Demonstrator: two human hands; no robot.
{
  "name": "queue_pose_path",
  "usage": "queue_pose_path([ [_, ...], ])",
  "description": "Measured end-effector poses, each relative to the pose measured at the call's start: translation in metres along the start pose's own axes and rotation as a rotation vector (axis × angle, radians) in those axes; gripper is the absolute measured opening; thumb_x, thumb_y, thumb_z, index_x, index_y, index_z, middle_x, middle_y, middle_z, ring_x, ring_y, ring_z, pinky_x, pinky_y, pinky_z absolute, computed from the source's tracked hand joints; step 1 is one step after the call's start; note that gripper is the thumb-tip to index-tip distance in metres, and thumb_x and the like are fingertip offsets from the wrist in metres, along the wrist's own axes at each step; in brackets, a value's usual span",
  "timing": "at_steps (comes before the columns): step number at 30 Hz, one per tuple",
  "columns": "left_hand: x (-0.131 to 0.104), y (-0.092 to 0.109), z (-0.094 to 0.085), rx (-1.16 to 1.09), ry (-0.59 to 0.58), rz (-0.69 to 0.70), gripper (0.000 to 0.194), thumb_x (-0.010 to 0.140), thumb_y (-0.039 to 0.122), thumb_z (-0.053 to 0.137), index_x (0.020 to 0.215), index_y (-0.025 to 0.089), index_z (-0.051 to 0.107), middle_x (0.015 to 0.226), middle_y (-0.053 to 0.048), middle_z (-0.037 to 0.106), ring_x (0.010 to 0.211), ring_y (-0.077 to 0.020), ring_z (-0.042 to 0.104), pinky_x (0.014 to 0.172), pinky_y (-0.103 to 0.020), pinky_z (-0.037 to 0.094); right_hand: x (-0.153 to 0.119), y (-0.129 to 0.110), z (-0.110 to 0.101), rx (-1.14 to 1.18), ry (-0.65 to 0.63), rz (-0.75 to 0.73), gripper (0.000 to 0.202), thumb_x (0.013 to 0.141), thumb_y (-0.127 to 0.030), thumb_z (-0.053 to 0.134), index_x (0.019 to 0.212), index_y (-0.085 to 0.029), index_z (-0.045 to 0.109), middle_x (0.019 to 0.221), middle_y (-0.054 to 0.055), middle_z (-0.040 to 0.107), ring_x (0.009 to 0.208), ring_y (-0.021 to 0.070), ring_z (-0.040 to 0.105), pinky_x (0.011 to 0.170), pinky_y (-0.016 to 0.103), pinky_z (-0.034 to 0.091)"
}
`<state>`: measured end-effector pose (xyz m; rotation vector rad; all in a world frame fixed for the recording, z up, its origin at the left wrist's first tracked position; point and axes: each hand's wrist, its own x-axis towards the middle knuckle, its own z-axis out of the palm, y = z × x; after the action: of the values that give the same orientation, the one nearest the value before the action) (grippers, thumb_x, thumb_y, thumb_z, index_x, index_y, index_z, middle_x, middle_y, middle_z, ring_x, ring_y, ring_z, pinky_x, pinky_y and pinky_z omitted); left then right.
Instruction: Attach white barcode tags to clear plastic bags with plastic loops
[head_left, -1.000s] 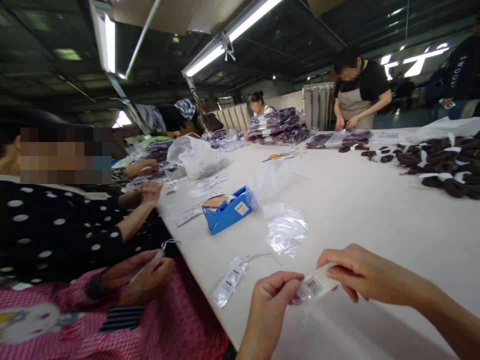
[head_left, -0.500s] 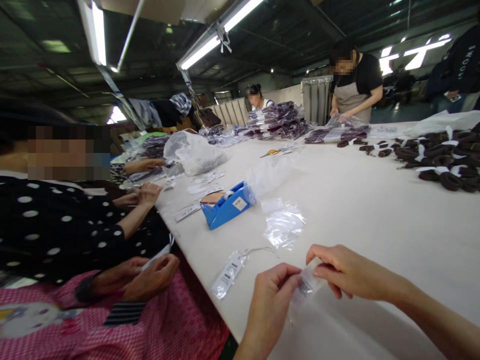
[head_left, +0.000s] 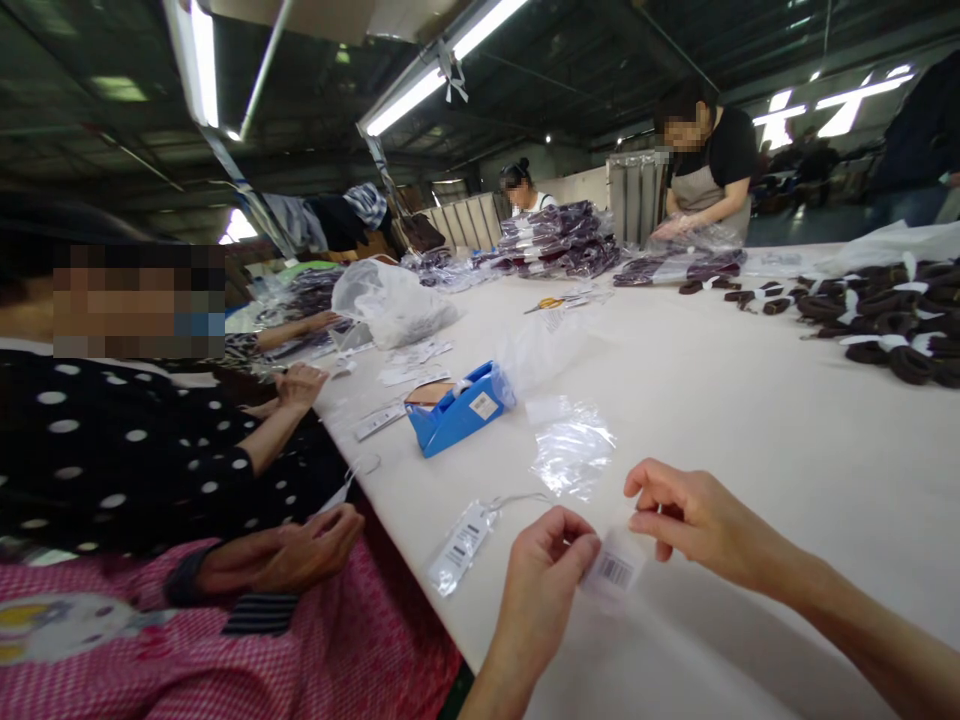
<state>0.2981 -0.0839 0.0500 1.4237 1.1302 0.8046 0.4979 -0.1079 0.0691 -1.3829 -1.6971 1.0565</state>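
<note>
My left hand point(head_left: 551, 560) pinches a small clear plastic bag with a barcode label point(head_left: 615, 572) between thumb and forefinger, over the table's near edge. My right hand point(head_left: 686, 515) is just beyond the bag's upper right corner. Its thumb and forefinger are apart, with nothing visible between them; the thumb tip is close to the bag, and I cannot tell whether it touches. To the left of my left hand lies a bagged printed tag point(head_left: 463, 548) with a thin string loop. Flat clear bags point(head_left: 574, 450) lie ahead of my hands.
A blue tape dispenser point(head_left: 461, 410) stands ahead on the white table point(head_left: 720, 400). Yellow-handled scissors point(head_left: 551, 303) lie farther back. Dark bundled straps point(head_left: 892, 310) are at right, bagged dark goods point(head_left: 559, 240) at the back. A co-worker's hands point(head_left: 311, 550) are close at left.
My right hand's finger and thumb have parted and moved slightly up from the bag. The bag now lies flatter to view, its barcode showing. A co-worker's hands at left have shifted slightly.
</note>
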Motion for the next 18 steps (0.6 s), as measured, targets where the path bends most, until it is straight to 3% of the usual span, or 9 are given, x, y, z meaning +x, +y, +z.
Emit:
queue_pose_path([
  [5,0.005,-0.003,0.007,-0.05,0.042,-0.032,0.009,0.075,0.021,0.06,0.068,0.015,0.058,0.057,0.005,0.05,0.055,-0.009,0.043,0.054,-0.021,0.033,0.004,0.003,0.008,-0.03,-0.019,-0.026,0.011,0.085,-0.028,0.056,0.078,-0.023,0.049,0.058,-0.007,0.058,0.051,0.0125,0.061,0.051,0.021,0.042],
  [12,0.01,-0.004,0.008,-0.059,0.074,-0.046,0.009,0.073,0.022,0.062,0.067,0.016,0.058,0.057,0.005,0.053,0.055,-0.0097,0.046,0.054,-0.022,0.034,0.006,0.012,0.026,-0.112,-0.045,-0.101,0.016,0.09,-0.027,0.048,0.082,-0.02,0.06,0.055,-0.005,0.061,0.048,0.0109,0.055,0.053,0.021,0.039],
  [18,0.005,-0.006,0.005,-0.069,0.12,-0.014,0.007,0.071,0.016,0.06,0.064,0.016,0.059,0.06,0.004,0.057,0.059,-0.0111,0.048,0.058,-0.022,0.036,0.0,0.016,0.043,-0.127,-0.071,-0.138,0.027,0.096,-0.029,0.038,0.079,-0.021,0.058,0.061,-0.003,0.063,0.057,0.013,0.059,0.058,0.023,0.042],
])
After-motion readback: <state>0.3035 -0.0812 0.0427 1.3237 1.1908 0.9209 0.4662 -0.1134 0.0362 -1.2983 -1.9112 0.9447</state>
